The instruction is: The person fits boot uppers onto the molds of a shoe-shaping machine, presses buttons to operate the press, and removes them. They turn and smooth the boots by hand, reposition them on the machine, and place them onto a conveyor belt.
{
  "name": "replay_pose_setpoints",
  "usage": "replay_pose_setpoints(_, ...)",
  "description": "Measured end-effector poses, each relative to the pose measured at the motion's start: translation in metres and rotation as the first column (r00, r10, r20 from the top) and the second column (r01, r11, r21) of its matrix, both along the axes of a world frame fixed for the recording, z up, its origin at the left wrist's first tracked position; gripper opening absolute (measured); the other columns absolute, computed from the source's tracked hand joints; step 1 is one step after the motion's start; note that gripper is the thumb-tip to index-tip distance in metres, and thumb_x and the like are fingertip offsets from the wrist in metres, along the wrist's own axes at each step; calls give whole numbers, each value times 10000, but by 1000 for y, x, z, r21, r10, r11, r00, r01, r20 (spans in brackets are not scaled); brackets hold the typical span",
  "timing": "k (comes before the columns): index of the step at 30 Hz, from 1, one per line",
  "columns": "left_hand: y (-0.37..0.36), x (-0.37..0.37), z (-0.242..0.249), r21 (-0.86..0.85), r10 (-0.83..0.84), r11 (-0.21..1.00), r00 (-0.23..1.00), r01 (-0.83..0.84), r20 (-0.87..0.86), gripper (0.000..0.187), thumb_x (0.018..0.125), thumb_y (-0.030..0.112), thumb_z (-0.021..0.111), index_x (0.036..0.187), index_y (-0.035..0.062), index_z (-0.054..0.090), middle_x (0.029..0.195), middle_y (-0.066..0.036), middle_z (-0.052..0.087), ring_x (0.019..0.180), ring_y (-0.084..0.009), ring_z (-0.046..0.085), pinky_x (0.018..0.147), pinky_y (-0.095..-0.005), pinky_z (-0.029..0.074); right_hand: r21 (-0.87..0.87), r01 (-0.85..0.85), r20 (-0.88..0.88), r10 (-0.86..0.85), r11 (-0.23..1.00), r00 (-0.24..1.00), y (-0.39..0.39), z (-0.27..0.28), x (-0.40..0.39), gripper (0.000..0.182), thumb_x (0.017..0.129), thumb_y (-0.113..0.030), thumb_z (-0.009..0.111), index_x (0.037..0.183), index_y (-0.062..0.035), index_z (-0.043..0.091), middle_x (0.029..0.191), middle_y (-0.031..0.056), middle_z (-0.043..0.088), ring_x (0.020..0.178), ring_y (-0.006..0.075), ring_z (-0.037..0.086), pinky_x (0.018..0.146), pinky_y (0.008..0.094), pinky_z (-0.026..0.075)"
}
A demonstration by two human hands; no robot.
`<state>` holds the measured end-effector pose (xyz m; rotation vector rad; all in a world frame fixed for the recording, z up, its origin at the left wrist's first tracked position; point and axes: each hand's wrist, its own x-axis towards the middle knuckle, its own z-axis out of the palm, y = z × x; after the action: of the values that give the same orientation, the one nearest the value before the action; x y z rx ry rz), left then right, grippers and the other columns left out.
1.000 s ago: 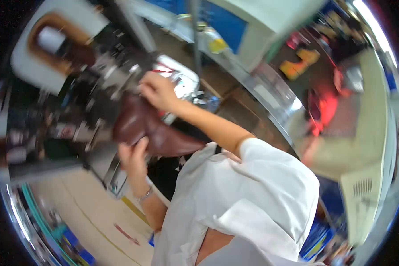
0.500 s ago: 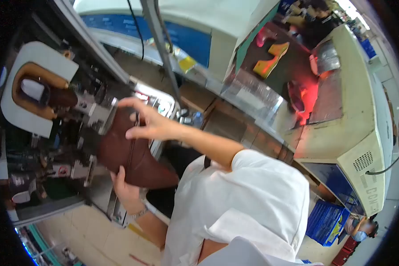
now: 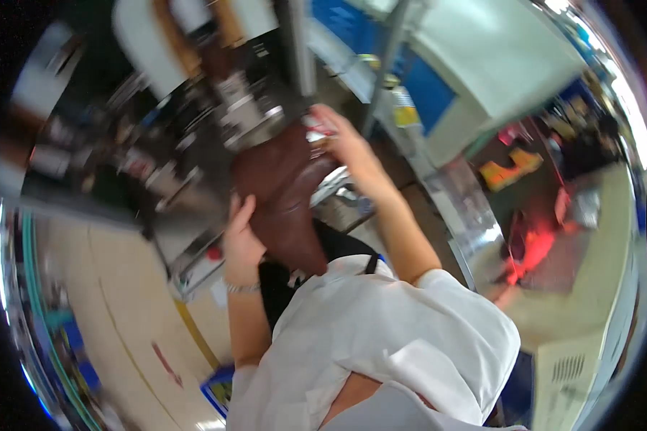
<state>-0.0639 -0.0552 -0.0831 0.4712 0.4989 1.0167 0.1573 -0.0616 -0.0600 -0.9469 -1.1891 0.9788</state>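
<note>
A brown leather boot upper (image 3: pixel 277 179) is held between my hands, its pointed end towards my body. My left hand (image 3: pixel 243 241) grips its left edge, thumb and fingers against the leather; a metal band is on that wrist. At the far right corner of the upper, my right hand (image 3: pixel 341 144) has its fingers curled at the edge, partly blurred. Shiny, reddish patches show between those fingers, too blurred to name. Just beyond the upper is a machine's metal clamp part (image 3: pixel 241 115), smeared by motion.
Behind the clamp stands a white and tan machine pad (image 3: pixel 151 43). To the right, a pale machine (image 3: pixel 582 345) has a red-lit bed with a yellow shoe piece (image 3: pixel 510 171) on it. A grey metal post (image 3: pixel 384 72) rises beyond my right hand.
My view has swung, so the machine now appears higher and further right. My right hand has shifted from the upper's middle seam to its far edge. My left hand keeps its hold.
</note>
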Motion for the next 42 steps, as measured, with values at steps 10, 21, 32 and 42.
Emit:
replay_pose_setpoints(10,4,-22,-24,105,-98,993,919,62,381,453,914,201,478,1315,47,335,1293,-127,439,1170,-268,455,983,-423,381,-322,-344,-376,215,882,902,27,-41,-37,436,901,-325,472,1226,-35,467,1115,105,570,1002,174,533,853,320,429)
replay_pose_setpoints(21,28,-62,29,535,-472,674,854,510,-220,606,789,331,665,1214,-47,456,1184,-102,542,1075,-167,519,935,-294,392,-35,-797,-613,617,602,493,48,-40,-55,313,768,-221,690,959,-16,553,916,51,621,807,138,602,729,270,479)
replay_pose_setpoints(32,41,-45,85,223,-388,768,713,600,-583,380,850,355,596,1010,10,605,886,22,603,752,-30,530,741,-218,450,94,-839,-510,749,537,422,60,-40,-55,282,768,-260,699,887,-39,570,849,14,607,755,96,558,696,228,427)
replay_pose_setpoints(42,22,-58,90,109,-142,828,395,550,-908,437,799,337,650,1079,9,578,881,-16,572,766,-77,507,728,-202,419,-142,-770,-107,763,622,637,55,-23,-45,218,767,-229,673,853,-51,581,776,-1,567,761,82,529,653,224,421)
